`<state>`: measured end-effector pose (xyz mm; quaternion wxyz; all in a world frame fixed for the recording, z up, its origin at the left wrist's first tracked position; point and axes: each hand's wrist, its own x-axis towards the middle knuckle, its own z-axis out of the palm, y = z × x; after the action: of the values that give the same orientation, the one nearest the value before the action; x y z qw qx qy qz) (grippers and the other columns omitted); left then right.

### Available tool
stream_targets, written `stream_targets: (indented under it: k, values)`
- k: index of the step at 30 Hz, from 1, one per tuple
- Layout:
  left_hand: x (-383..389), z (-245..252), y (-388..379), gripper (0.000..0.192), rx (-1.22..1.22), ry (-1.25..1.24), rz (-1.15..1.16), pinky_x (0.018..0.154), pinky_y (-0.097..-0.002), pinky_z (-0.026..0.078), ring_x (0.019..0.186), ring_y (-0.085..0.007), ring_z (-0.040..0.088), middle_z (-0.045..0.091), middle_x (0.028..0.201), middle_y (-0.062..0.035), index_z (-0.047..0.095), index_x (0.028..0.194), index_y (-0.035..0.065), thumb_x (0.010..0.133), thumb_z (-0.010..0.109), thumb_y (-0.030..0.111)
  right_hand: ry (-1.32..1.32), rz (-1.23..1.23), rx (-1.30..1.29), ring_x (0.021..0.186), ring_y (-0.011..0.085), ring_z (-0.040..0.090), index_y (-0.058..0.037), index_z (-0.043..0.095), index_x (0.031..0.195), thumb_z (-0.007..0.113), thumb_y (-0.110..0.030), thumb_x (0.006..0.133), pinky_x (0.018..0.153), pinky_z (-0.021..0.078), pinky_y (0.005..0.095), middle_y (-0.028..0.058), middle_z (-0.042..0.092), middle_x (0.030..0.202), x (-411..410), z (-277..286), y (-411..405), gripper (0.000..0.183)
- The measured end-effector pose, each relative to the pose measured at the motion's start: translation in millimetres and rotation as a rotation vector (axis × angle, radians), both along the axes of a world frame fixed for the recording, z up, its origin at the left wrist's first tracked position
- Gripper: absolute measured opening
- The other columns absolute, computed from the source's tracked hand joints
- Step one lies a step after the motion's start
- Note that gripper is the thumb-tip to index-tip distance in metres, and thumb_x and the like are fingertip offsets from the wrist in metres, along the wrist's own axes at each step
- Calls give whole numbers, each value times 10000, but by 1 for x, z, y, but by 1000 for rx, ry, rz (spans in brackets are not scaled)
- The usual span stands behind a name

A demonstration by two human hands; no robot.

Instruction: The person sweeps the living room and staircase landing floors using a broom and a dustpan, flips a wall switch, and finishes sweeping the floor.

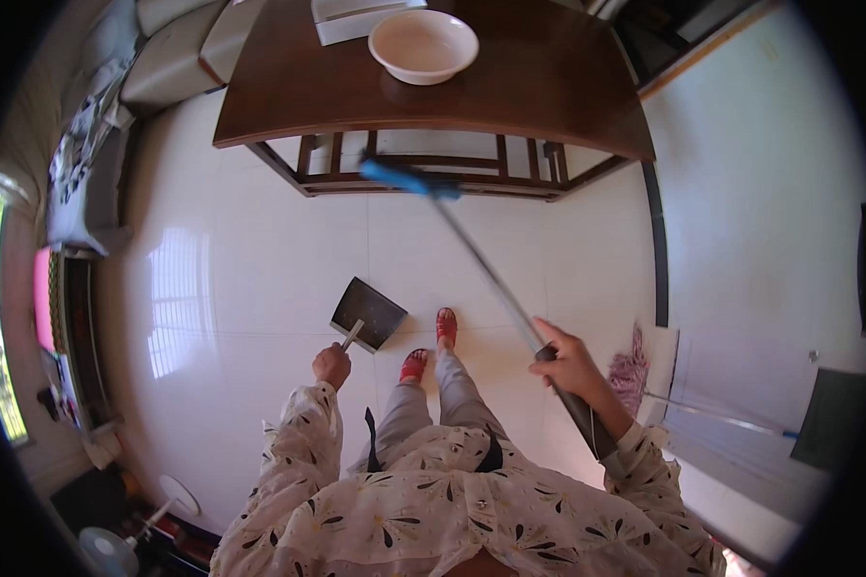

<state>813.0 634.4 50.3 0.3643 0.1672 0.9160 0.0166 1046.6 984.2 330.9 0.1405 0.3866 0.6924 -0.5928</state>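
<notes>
My left hand (331,366) grips the handle of a dark dustpan (369,315), whose pan is at the tiled floor ahead of my feet. Its pan appears to hold little or nothing large. In my right hand (571,366) is the dark grip of a broom (487,267) with a grey metal pole. The pole slants away to the upper left. At its far end the blue broom head (410,180) looks blurred, in front of the wooden table's lower frame; whether it touches the floor, I cannot tell.
Ahead stands a dark wooden table (548,94) bearing a white basin (423,47) and a white box (332,29). A sofa (177,61) is at the upper left. By the right wall rests a mop (629,371). A fan (108,552) stands at the lower left.
</notes>
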Motion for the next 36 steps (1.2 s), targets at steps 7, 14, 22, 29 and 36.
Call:
stream_targets:
  k: [7, 14, 22, 29, 36]
  values:
    - [-5, 6, 1, 202, -11, 65, 8, 732, -443, 499, 844, -360, 637, 658, 875, -182, 607, 933, 47, 861, 459, 165, -29, -138, 486, 491, 167, 574, 27, 323, 1362, 603, 6, 679, 462, 472, 311, 98, 579, 639, -105, -95, 144, 739]
    - [-14, 13, 31, 232, 9, 35, 1, 704, -440, 501, 828, -346, 643, 659, 857, -178, 610, 943, 43, 883, 409, 142, 73, -274, 497, 545, 259, 627, 55, 565, 798, 646, -91, 604, 558, 505, 354, 153, 621, 608, -232, -202, 258, 257]
    - [-10, 7, 8, 190, -32, 44, 99, 688, -461, 484, 811, -355, 634, 652, 824, -176, 589, 941, 50, 849, 520, 202, 61, -103, 476, 553, 240, 646, 115, 387, 1263, 591, -14, 646, 500, 510, 309, 230, 631, 787, -316, -208, 116, 663]
    - [-15, 3, 7, 191, -29, 27, 117, 685, -458, 490, 810, -353, 636, 653, 825, -177, 593, 941, 45, 847, 518, 194, 25, 177, 288, 477, 187, 598, -3, 334, 1371, 610, -13, 641, 478, 501, 304, 145, 620, 728, -295, -183, 81, 780]
    - [-7, -2, -1, 200, 36, 109, 65, 658, -439, 502, 773, -332, 649, 662, 806, -155, 618, 917, 64, 862, 466, 183, -61, 584, 565, 652, 328, 604, -58, 362, 1357, 584, -58, 660, 615, 493, 387, 204, 590, 712, -158, -147, 62, 732]
